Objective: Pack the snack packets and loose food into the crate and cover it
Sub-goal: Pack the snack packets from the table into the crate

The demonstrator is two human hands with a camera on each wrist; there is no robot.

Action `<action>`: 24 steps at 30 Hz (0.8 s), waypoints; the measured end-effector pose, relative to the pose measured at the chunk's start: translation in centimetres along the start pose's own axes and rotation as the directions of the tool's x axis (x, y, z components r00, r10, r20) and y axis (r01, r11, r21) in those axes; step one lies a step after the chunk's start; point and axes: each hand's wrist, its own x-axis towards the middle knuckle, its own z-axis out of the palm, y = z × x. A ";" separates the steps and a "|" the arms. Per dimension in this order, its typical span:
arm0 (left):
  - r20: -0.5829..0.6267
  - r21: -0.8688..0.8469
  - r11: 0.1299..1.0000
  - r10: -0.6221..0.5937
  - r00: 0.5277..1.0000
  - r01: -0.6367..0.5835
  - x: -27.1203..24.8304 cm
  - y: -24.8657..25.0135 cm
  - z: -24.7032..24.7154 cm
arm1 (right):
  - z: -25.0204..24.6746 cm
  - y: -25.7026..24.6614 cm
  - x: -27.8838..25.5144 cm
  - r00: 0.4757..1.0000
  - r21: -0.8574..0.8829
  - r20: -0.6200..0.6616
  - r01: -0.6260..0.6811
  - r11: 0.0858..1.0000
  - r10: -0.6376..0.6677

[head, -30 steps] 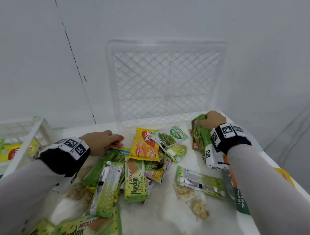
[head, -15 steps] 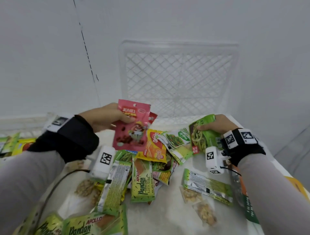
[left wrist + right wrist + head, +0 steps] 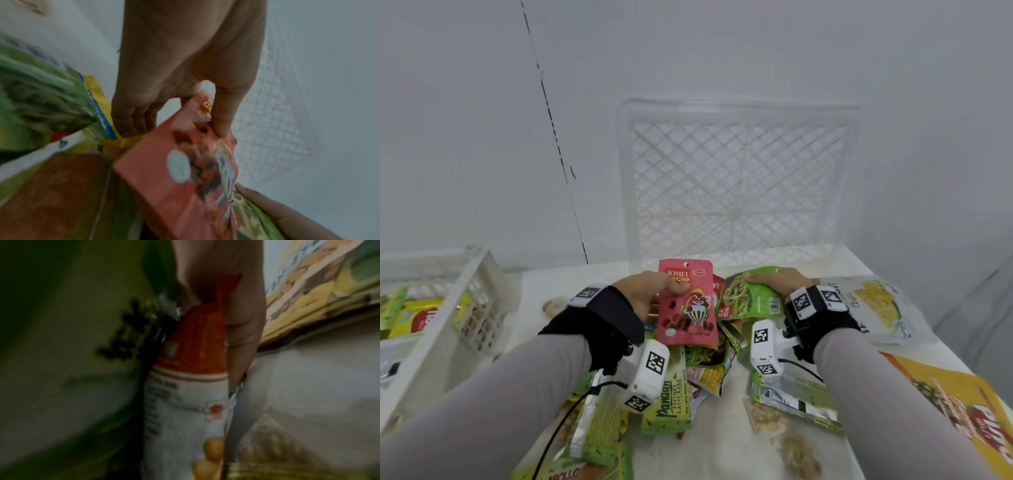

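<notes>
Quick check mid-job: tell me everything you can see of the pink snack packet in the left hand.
The pink packet is a flat, glossy pouch with a hang hole at its top edge, "JOMEI" lettering, a cartoon figure and brown snack pieces printed on the front. It is held upright above the pile of snacks, print facing the camera. The left hand pinches its upper left part, thumb on the front. Its right edge overlaps the green packet held by the right hand.

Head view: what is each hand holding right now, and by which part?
Left hand pinches the pink Jomei snack pouch near its upper left edge. Right hand grips the green bean snack packet along its top edge.
</notes>
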 end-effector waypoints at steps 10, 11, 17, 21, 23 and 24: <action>0.007 0.001 0.996 0.087 0.996 -0.087 0.2 0.3 0.8 | 1.5 -0.5 0.3 0.997 -0.256 0.027 0.073 0.964 -0.069; 0.008 0.006 0.995 0.103 0.995 -0.103 0.1 0.3 0.7 | 1.7 -0.6 0.4 0.997 -0.310 0.029 0.081 0.947 -0.076; -0.082 0.019 0.980 0.199 0.977 -0.198 -0.7 -0.9 -1.6 | 2.0 -0.8 0.5 0.993 -0.459 0.047 0.115 0.881 -0.105; -0.055 -0.183 0.965 0.181 0.982 -0.188 -1.5 -1.3 -3.3 | 1.9 -0.8 0.8 0.995 -0.464 0.062 0.102 0.880 -0.083; -0.006 -0.241 0.953 0.188 0.982 -0.183 -2.0 -1.4 -3.6 | 1.9 -0.7 1.1 0.995 -0.452 0.063 0.097 0.887 -0.077; 0.014 -0.262 0.947 0.195 0.981 -0.184 -2.2 -1.5 -3.5 | 1.9 -0.6 1.1 0.996 -0.453 0.065 0.091 0.887 -0.069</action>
